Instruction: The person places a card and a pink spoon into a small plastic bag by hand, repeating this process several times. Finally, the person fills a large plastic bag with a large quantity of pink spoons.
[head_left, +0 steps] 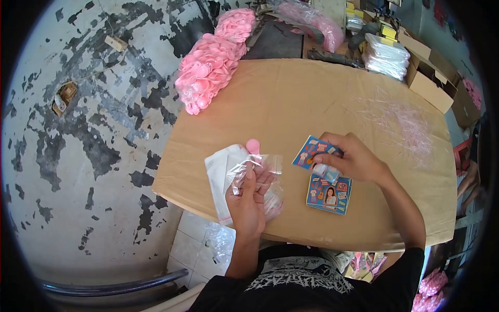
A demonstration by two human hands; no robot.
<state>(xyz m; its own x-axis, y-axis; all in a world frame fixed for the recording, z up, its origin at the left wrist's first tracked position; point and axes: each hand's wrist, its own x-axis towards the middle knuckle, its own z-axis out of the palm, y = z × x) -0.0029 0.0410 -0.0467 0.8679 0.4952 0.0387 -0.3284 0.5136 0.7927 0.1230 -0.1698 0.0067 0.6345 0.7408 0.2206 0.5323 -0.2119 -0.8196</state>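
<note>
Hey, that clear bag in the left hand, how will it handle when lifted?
Probably floppy: the clear bag crumples and sags over the left hand. Likely light and slippery, given its thin, glossy film.

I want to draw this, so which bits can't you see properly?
- Head view: the print on the card is too small to read, and the right hand covers part of it.
- Head view: the pink piece pokes above the clear bags in the left hand; glare on the plastic blurs the rest.
- Head view: the boxes are cut off by the dark lens edge.
</note>
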